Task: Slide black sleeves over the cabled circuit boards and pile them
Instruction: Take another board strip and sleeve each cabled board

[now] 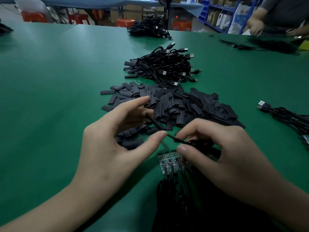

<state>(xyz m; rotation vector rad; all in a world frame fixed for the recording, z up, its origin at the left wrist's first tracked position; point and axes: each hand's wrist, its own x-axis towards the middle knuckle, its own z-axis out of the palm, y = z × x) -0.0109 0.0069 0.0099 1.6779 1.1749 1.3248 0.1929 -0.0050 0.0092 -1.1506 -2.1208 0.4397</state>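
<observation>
Head cam: bench (50, 81), near edge
L hand (107, 148): pinches black sleeve (156, 122)
R hand (225, 153): pinches cable (181, 142), boards (168, 162) under it

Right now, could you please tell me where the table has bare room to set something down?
The table lies bare left of the loose sleeves and left hand. A narrower patch sits between those sleeves and the cable bundle at right. The centre is crowded: finished pile, circuit boards, right hand.

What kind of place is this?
Probably a small electronics assembly workshop: a wide green work table with heaps of black sleeves and sleeved USB cables, bare circuit boards, and blue stock shelving behind.
</observation>
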